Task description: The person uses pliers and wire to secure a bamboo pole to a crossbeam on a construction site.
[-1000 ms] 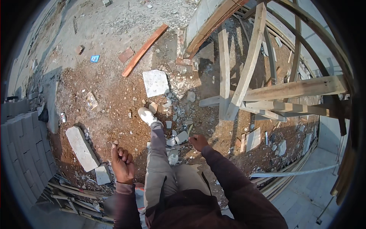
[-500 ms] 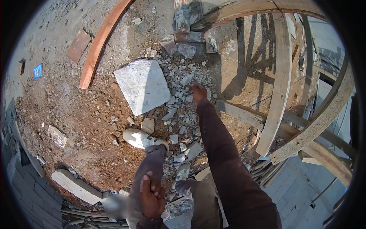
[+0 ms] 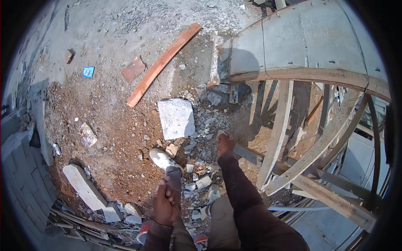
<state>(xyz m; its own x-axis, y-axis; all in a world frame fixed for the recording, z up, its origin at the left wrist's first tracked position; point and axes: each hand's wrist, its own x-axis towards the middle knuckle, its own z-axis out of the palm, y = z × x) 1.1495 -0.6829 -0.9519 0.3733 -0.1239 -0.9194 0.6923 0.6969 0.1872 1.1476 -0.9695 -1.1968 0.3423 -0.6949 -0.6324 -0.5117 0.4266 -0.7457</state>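
My right hand is low over the grey rubble, its fingers closed on a small pale stone chip. To its left lies a big white stone block, flat side up. My left hand hangs in front of my leg with the fingers curled in, and no object shows in it. Below the block, my white shoe stands on the brown soil, beside a tan stone piece. More broken pieces, such as a pale chunk, lie between my feet.
A wooden frame with a curved panel and upright planks stands close on the right. A reddish plank lies beyond the block. Long white blocks and a block wall are at left. Clear plastic cups lie near the frame.
My right hand has drawn back from the rubble and now has a stone chip between its fingers. My left hand stays curled. The view has shifted, showing more ground ahead and more of the curved panel.
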